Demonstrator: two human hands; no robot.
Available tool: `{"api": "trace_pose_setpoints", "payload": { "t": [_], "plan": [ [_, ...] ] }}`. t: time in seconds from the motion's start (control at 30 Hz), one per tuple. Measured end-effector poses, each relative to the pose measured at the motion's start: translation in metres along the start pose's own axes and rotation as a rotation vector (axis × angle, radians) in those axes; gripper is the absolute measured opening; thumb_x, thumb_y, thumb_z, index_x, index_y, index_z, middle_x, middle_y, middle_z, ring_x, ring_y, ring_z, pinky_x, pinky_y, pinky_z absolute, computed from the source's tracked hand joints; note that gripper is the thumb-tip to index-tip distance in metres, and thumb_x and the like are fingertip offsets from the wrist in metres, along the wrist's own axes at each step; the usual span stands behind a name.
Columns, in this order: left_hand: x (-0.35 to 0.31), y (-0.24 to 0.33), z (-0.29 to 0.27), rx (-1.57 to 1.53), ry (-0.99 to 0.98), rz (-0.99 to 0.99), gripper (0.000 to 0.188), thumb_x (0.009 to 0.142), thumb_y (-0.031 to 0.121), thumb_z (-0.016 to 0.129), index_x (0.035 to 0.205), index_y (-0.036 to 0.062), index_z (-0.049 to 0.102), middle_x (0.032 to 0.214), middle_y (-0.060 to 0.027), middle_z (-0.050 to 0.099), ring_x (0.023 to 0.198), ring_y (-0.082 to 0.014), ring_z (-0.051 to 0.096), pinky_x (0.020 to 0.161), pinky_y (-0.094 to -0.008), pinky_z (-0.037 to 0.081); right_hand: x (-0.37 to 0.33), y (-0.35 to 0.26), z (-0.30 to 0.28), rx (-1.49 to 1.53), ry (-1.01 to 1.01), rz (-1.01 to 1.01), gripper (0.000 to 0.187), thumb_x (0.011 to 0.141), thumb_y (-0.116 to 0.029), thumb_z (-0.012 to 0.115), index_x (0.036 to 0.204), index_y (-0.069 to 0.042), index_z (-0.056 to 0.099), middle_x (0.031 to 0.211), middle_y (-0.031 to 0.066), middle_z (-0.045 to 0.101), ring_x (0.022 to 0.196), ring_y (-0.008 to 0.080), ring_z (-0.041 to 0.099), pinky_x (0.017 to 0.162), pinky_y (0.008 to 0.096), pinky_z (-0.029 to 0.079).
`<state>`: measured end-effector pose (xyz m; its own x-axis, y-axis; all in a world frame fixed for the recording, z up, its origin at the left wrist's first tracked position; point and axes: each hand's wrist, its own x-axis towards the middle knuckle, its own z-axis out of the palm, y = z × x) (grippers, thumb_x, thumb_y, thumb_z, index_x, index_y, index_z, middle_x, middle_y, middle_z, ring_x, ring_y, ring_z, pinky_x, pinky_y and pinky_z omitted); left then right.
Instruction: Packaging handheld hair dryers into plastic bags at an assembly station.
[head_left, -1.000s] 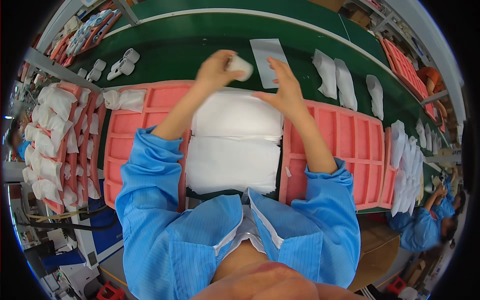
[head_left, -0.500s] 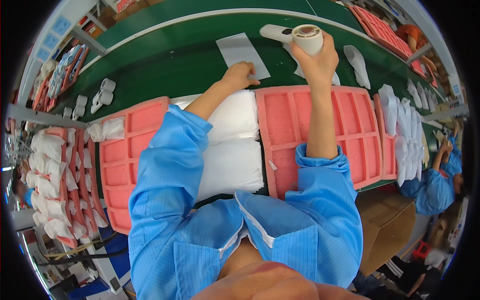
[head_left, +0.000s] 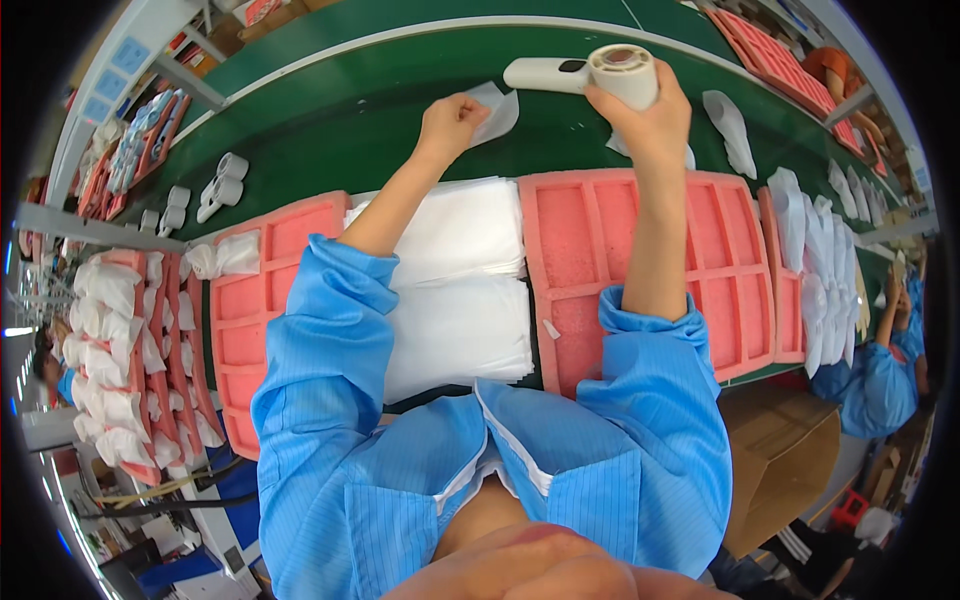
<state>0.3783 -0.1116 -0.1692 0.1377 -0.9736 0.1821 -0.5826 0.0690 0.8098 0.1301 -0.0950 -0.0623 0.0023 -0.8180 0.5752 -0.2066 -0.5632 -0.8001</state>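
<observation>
My right hand is closed around the round head of a white handheld fan. The fan's handle points left above the green work surface, and a dark oval patch shows near the head. Pinched in my left hand is a thin white sheet or sleeve, curled up at one edge. Two stacks of flat white sleeves lie between my forearms. Under my right forearm is a pink foam tray with bare compartments, and a second pink tray lies beside my left sleeve.
Several white devices stand at the left on the green bench. Wrapped items fill stacked pink trays far left; more wrapped pieces lie right. A cardboard box is lower right. Co-workers work at the right.
My left hand has moved up and slightly left, lifting and bending the white sheet that lay flat on the bench. The right hand with the fan has shifted slightly right.
</observation>
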Motion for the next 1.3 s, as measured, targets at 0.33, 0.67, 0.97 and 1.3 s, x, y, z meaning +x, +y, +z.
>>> {"api": "trace_pose_setpoints", "payload": {
  "t": [0.33, 0.67, 0.97, 1.3],
  "plan": [
    [-0.089, 0.061, -0.068, -0.547, 0.124, -0.038, 0.018, 0.091, 0.017, 0.065, 0.093, -0.0013, 0.065, 0.077, -0.0025, 0.065, 0.070, -0.0082, 0.057, 0.063, -0.0231, 0.046, -0.032, -0.051, 0.008, 0.096, -0.331, -0.176, 0.049, 0.066, -0.007, 0.078, 0.110, -0.002, 0.057, 0.098, 0.0073, 0.066, 0.089, 0.0151, 0.064, 0.078, 0.0276, 0.051],
    [-0.135, 0.073, -0.076, -0.714, 0.337, 0.202, 0.013, 0.096, 0.014, 0.060, 0.097, 0.0008, 0.059, 0.085, 0.0000, 0.061, 0.074, -0.0054, 0.055, 0.063, -0.0206, 0.044, -0.062, -0.050, 0.063, 0.036, -0.380, -0.496, 0.060, 0.056, 0.004, 0.077, 0.112, -0.002, 0.056, 0.106, 0.0141, 0.055, 0.093, 0.0301, 0.061, 0.076, 0.0347, 0.052],
    [-0.136, 0.071, -0.097, -0.832, 0.184, 0.034, 0.014, 0.089, 0.006, 0.067, 0.100, 0.0020, 0.060, 0.082, 0.0013, 0.061, 0.075, -0.0060, 0.054, 0.067, -0.0246, 0.044, -0.073, -0.042, 0.079, -0.074, -0.149, -0.704, 0.065, 0.055, 0.003, 0.086, 0.113, -0.001, 0.057, 0.108, 0.0148, 0.055, 0.092, 0.0282, 0.060, 0.072, 0.0332, 0.052],
    [-0.161, 0.091, -0.084, -0.206, 0.471, 0.519, 0.010, 0.076, -0.003, 0.073, 0.085, -0.0020, 0.069, 0.075, -0.0071, 0.061, 0.072, -0.0122, 0.058, 0.061, -0.0257, 0.045, -0.088, -0.025, 0.101, -0.091, -0.198, -0.727, 0.083, 0.056, 0.007, 0.082, 0.132, 0.003, 0.050, 0.110, 0.0183, 0.051, 0.090, 0.0292, 0.058, 0.069, 0.0334, 0.052]
  ]
}}
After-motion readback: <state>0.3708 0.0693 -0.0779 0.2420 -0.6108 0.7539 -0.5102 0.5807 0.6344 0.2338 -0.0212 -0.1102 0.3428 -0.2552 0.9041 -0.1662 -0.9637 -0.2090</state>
